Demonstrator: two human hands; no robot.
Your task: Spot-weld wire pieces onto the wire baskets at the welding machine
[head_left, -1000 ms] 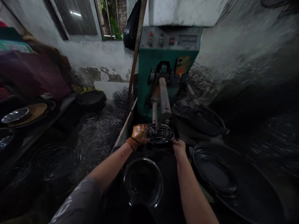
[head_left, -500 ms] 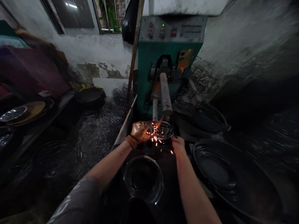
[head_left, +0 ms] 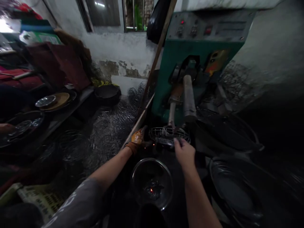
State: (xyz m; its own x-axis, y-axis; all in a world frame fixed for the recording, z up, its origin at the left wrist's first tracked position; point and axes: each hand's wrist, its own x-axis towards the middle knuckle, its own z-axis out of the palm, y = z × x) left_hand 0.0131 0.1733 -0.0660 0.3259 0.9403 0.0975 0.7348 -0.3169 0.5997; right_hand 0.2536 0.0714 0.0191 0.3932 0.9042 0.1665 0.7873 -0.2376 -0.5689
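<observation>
My left hand (head_left: 138, 138), in an orange-stained glove, is just left of a round wire basket (head_left: 169, 135). Its thumb and fingers are apart, with nothing seen between them. With fingers closed on the basket's near right rim, my bare right hand (head_left: 185, 153) holds it beneath the green spot-welding machine (head_left: 201, 52). The machine's thick upper arm (head_left: 189, 98) hangs over the basket, and a thinner lower rod (head_left: 171, 114) reaches to its wires. Below my hands is a shiny round bowl (head_left: 134, 177) with a glowing spark inside.
Tangled wire frames (head_left: 102, 133) pile up on the left floor. Dark round pans (head_left: 237, 186) stand at right. A wooden board (head_left: 140, 120) and a leaning pole (head_left: 156, 60) flank the machine. Another person's hand (head_left: 7, 128) is at the far left.
The sparks have mostly died out and the machine's green light is off. My left hand has come away from the wire basket. The camera view has turned left.
</observation>
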